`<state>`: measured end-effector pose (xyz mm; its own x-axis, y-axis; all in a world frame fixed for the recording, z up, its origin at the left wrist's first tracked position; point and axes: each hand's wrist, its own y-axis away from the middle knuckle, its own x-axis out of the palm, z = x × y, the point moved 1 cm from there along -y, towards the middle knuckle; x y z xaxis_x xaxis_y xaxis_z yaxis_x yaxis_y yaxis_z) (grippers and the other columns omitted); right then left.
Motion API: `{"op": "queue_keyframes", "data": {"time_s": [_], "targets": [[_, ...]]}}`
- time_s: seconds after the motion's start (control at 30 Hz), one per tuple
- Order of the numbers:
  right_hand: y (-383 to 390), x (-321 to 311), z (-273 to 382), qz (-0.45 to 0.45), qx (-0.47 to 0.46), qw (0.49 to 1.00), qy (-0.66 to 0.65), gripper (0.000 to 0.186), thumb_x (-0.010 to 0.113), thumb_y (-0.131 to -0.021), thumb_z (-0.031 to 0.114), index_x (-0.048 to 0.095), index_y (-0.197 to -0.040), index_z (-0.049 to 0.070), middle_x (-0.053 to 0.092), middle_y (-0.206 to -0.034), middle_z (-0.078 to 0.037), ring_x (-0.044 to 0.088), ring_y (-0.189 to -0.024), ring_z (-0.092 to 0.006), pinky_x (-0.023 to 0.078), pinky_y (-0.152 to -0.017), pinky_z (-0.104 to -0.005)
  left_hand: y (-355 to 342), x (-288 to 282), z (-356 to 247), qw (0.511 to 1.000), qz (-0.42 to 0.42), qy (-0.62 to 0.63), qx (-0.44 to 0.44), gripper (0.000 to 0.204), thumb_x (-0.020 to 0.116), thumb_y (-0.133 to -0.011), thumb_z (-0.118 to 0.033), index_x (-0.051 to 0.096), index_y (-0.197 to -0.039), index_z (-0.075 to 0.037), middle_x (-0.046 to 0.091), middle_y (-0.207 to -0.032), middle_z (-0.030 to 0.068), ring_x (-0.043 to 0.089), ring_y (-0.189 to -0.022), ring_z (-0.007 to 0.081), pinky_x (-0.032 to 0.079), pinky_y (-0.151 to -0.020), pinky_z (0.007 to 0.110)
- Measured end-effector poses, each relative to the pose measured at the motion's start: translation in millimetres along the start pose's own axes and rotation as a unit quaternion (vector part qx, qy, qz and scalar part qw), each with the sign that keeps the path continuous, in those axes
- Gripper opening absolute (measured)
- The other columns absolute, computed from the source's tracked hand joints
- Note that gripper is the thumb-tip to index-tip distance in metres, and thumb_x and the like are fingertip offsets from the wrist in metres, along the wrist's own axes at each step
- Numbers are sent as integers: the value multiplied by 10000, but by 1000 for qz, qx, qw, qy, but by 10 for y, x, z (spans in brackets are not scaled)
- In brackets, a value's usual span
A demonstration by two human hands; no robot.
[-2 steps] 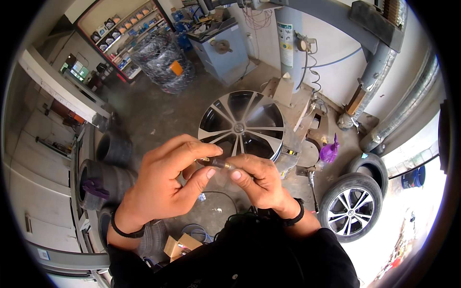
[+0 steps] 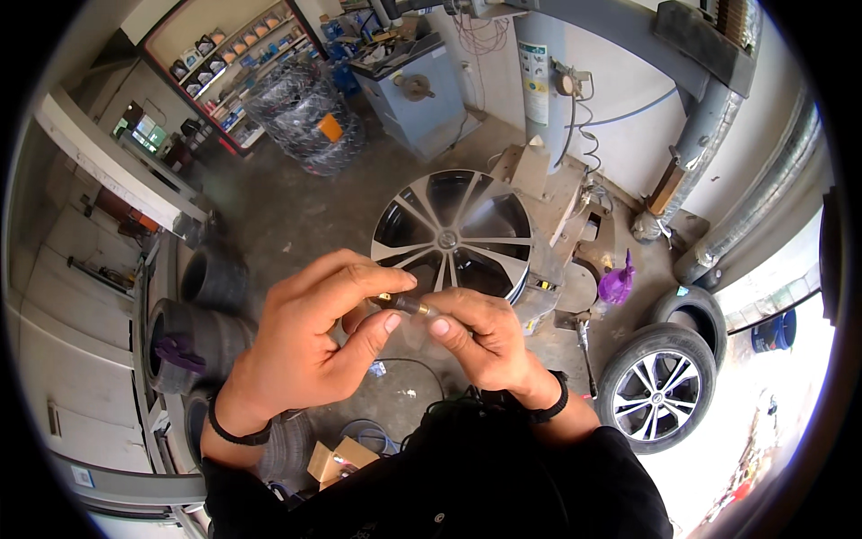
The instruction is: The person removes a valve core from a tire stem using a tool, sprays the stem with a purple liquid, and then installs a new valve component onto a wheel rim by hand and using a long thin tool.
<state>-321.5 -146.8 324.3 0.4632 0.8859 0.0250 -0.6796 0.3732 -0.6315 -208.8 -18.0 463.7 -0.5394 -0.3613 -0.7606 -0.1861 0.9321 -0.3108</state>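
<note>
A small tire valve stem, dark rubber with brass-coloured metal at both ends, is held between my two hands. My left hand has its thumb and curved fingers about the stem's left end. With thumb and forefinger, my right hand pinches the brass tip at the other end; the fingertips partly hide it. Just beyond my hands a bare alloy wheel rim lies face up, with dark gaps between its silver spokes. No tire is on this rim.
The rim rests by a beige machine. A mounted wheel and a purple object are at right. Used tires line the left. An open cardboard box sits low, near a hose. A blue-grey cabinet machine stands behind.
</note>
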Motion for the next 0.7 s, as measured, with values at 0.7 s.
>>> {"op": "queue_keyframes", "data": {"time_s": [0.7], "targets": [[-65,155,-25,-53,-4,999,-3,178,597,-981,130,660,-1055,-19,668,-849,-113,635,-710,-220,509,-652,-323,-34,27,234,978,-65,191,-60,303,744,-846,7,657,-1136,24,665,-1055,66,596,-807,48,417,-585,148]]}}
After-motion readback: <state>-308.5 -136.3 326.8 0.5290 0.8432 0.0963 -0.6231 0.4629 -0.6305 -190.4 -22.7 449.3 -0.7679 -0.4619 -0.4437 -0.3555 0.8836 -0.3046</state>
